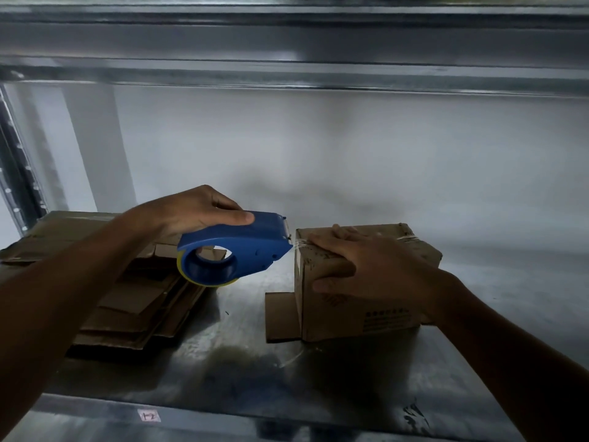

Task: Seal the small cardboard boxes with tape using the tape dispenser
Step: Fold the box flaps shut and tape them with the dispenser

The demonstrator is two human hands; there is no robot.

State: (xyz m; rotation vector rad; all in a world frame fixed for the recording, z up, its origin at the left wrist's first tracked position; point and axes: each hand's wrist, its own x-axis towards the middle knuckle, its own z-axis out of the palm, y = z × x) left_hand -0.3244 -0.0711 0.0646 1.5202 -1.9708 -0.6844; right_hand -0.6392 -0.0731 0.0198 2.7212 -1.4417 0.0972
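Note:
A small brown cardboard box (357, 314) stands on the metal shelf (242, 362), right of centre, with printed text on its front and one loose flap lying flat at its lower left. My right hand (366, 269) lies over the box's top front edge, fingers spread across the top and thumb down the front face. My left hand (191, 212) grips a blue tape dispenser (236, 250) from above, its cutter end touching the box's upper left corner. A short strip of clear tape (301, 243) runs from the dispenser onto the top of the box.
A stack of flattened cardboard boxes (127, 301) lies on the left of the shelf under my left arm. A metal upright (16, 161) rises at far left, and a higher shelf beam (293, 59) spans overhead. A small label (149, 416) sits on the shelf's front edge.

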